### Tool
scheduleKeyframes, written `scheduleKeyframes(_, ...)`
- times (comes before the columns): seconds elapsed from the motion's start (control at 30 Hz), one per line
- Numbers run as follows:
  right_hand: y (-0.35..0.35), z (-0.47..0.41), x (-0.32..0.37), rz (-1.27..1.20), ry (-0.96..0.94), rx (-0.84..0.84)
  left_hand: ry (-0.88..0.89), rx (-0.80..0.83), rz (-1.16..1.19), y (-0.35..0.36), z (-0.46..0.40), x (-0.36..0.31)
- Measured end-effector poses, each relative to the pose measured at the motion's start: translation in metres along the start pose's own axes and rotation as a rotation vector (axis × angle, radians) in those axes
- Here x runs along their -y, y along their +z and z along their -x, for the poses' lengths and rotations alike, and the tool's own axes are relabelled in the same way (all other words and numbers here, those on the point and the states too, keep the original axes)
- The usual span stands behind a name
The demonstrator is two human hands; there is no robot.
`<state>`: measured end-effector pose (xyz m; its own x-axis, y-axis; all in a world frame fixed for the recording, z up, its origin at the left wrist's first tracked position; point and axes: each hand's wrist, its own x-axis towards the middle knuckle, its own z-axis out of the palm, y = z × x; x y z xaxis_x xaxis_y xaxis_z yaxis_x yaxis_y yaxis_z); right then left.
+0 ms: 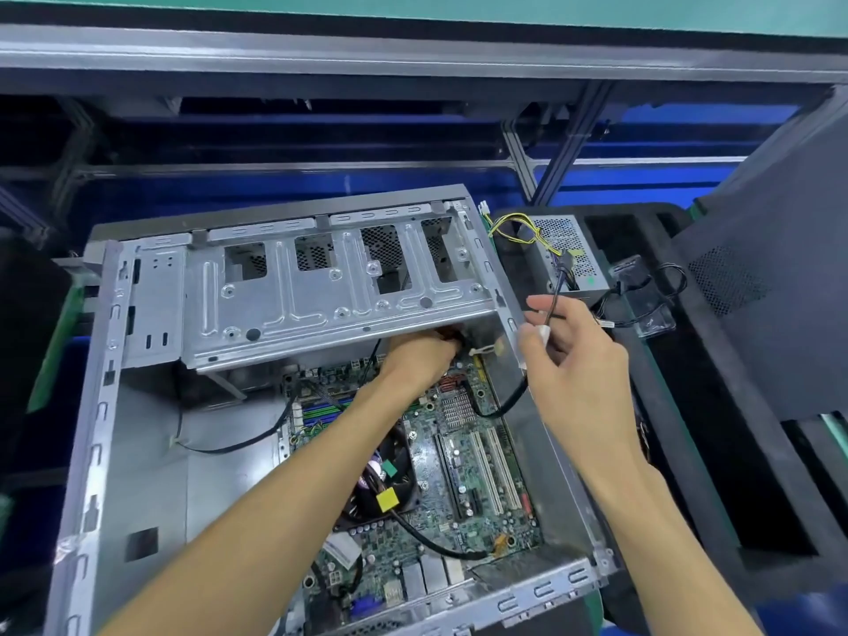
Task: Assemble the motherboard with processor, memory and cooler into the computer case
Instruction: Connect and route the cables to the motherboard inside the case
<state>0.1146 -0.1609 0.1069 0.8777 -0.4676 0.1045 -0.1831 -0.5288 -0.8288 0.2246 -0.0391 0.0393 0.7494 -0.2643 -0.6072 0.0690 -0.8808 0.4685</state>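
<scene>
While you look down into the open computer case, its motherboard lies flat on the case floor, toward the right side, with the black cooler fan seated near its middle. Your left hand reaches across the board and under the metal drive cage; its fingertips are hidden there, so you cannot tell whether they grip anything. Your right hand hovers above the case's right wall, thumb and forefinger pinching a white connector on a black cable. Beyond it, a power supply with yellow wires rests in a black foam tray.
</scene>
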Motion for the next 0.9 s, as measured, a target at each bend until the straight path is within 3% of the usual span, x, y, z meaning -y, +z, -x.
scheduleKeyframes(0.13, 0.003, -0.004, -0.007, -0.015, 0.098, 0.091, 0.082, 0.081, 0.141, -0.001, 0.0, 0.003)
scheduleKeyframes(0.23, 0.002, -0.006, -0.01, -0.038, 0.115, 0.126, 0.193, -0.067, 0.303, 0.0, 0.0, 0.006)
scheduleKeyframes(0.53, 0.002, -0.005, -0.009, -0.113, 0.128, 0.128, 0.293, -0.132, 0.017, 0.017, -0.007, 0.006)
scheduleKeyframes(0.9, 0.002, -0.006, -0.012, -0.165, 0.13, 0.135, 0.388, -0.231, 0.115, 0.017, -0.008, 0.004)
